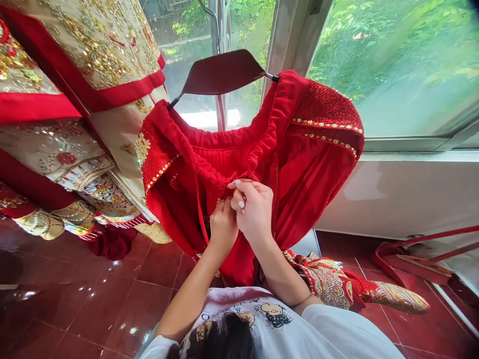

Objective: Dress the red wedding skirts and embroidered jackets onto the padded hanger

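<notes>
A red garment (pixel 303 174) with a gathered waistband (pixel 209 167) and gold-studded, glittering panels hangs spread over the metal posts of a dark red backrest panel (pixel 224 72). My right hand (pixel 254 202) is closed at the front middle of the waistband, thumb and fingers pinched on the red fabric where the gathered ends meet. Just below and to its left, touching it, my left hand (pixel 223 224) is closed on the same garment. My fingers cover whatever small part of the cloth or tie lies between them.
Embroidered cream-and-red garments (pixel 112 50) hang close on the left. A red-and-gold embroidered cloth (pixel 329 279) lies at lower right, near a red dustpan-like object (pixel 415 264). Windows (pixel 392 70) stand behind, above a white wall (pixel 396 199). The floor (pixel 93 299) is red tile.
</notes>
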The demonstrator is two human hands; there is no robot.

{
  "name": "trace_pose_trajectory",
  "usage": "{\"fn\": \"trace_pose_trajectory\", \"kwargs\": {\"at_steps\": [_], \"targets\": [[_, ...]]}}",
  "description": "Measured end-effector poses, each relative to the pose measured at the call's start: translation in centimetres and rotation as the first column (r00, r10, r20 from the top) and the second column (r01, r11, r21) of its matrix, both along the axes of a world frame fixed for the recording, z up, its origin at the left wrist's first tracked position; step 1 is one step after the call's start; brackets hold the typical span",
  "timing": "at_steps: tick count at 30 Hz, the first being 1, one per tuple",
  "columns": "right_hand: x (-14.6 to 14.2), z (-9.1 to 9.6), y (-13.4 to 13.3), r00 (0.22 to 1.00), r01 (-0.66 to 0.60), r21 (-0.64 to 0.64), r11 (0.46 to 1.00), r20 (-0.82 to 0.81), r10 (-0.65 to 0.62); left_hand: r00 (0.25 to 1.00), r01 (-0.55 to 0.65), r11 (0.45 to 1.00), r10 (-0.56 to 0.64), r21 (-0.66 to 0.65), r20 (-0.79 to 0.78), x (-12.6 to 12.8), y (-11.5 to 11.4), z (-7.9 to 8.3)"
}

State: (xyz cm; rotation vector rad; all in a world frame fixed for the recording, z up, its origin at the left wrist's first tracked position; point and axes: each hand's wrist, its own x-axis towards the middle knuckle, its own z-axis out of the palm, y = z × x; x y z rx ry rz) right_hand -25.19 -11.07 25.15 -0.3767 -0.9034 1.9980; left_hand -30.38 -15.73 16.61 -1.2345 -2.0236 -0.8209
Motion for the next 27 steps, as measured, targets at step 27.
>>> {"fn": "trace_pose_trajectory", "kwargs": {"at_steps": [27], "targets": [[1.8,-2.0,0.1,0.958,0.195,0.308,0.931,0.146,-0.248,0.741,0.594,0.717,-0.664,-0.364,-0.102,-6.3,0.2,18.3]]}}
